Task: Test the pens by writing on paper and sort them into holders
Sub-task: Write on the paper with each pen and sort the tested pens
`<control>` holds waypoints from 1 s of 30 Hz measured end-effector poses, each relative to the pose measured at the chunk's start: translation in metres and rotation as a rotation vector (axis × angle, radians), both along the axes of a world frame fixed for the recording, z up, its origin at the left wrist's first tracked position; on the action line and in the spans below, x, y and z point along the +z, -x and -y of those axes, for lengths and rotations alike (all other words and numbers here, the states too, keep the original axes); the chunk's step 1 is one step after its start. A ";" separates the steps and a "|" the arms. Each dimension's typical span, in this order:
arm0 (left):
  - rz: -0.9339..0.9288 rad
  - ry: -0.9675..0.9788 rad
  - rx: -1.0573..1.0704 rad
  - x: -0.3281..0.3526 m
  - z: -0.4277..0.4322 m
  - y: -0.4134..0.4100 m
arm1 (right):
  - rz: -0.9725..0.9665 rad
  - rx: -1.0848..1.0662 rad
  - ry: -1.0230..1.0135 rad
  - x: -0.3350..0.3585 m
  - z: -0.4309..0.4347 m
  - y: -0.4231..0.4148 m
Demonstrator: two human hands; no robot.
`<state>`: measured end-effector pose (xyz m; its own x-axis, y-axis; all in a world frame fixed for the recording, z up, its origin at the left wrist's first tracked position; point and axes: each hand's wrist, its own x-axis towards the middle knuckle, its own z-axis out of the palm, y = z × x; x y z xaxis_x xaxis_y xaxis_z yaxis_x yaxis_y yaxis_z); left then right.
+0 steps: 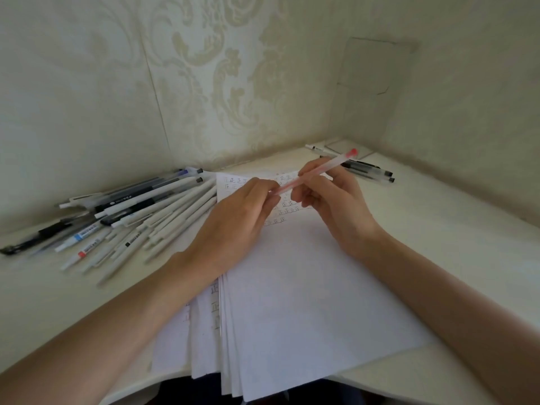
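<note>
The red pen is held in the air over the far end of the paper, tilted so that its red-capped end points up and to the right and its other end slopes down to the left. Its barrel is clear with red showing inside.

The left grip, a bare hand seen from the back, has its fingertips pinched on the pen's lower end; which part of the pen sits under those fingers is hidden. The right grip has its thumb and curled fingers closed around the middle of the barrel, just beside the left fingertips. Both forearms reach in from the near edge and cross over the paper.

The paper is a stack of white sheets, the top one lying askew with lower sheets fanned out along its left side and overhanging the near edge of the surface. Rows of small handwritten marks run across the far end of the top sheet, partly covered by the two hands; more marks show on the sheets peeking out at the left.

To the left of the paper lies a loose pile of pens, mostly white-bodied with some black and clear ones, fanned out and touching the sheet's far left corner. Behind the right grip, near the corner, a few black pens lie together, and one white pen lies just beyond them. The pale surface meets a patterned wall at the back.
</note>
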<state>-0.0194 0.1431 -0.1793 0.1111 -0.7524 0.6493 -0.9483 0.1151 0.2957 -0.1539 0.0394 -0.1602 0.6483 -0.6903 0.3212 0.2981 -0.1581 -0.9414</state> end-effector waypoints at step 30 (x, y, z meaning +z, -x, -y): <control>0.121 -0.443 -0.042 0.005 -0.012 0.007 | -0.409 -0.291 0.205 0.000 0.021 0.005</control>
